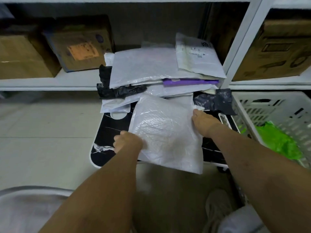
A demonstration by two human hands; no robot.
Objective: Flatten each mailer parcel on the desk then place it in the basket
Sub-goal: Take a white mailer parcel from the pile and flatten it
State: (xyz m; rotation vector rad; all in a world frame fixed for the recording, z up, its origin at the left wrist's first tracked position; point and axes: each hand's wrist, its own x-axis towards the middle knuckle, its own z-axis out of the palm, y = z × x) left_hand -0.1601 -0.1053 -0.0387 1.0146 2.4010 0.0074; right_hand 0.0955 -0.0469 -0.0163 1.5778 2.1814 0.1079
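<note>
A white crinkled mailer parcel [166, 132] lies tilted over the front of the small black marbled desk [107, 135], its near corner hanging past the desk edge. My left hand [127, 142] grips its left edge with curled fingers. My right hand [204, 121] holds its right edge, the fingers tucked under the plastic. Behind it a pile of mailers [148, 68] in white, black and purple is stacked on the desk. The white slatted basket [269, 108] stands at the right with a green mailer [277, 142] inside.
White shelving [239, 47] rises behind the desk, holding cardboard boxes [79, 47] left and right. Pale floor tiles lie to the left. A shoe [218, 207] shows near the bottom, under the desk edge, and a white rounded object [25, 207] sits at the lower left.
</note>
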